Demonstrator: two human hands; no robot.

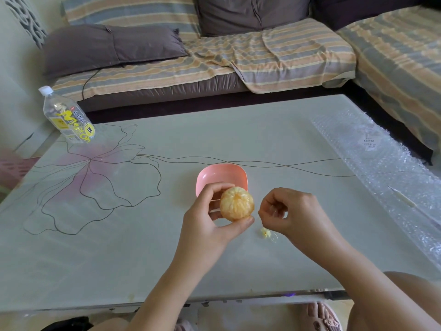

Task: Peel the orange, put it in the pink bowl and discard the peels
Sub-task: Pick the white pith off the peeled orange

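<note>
left hand [210,220] – grips peeled orange [236,204] between thumb and fingers, above table [167,259], just near of pink bowl [222,179] | right hand [290,212] – just right of orange, fingers curled in a pinch; contents too small to tell | pith scraps [267,233] on table under right hand | bottle [68,115] at far left

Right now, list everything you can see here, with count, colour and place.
orange: one, peeled, pale orange, in left hand
pink bowl: one, table centre, behind orange
pith scraps: few, yellowish, table under right hand
bottle: one, clear, yellow label, table's far left
bubble wrap: one sheet, clear, table's right edge
table: one, pale, flower drawing
pillow: one, grey, sofa
left hand: holds orange
right hand: fingers pinched beside orange
</note>
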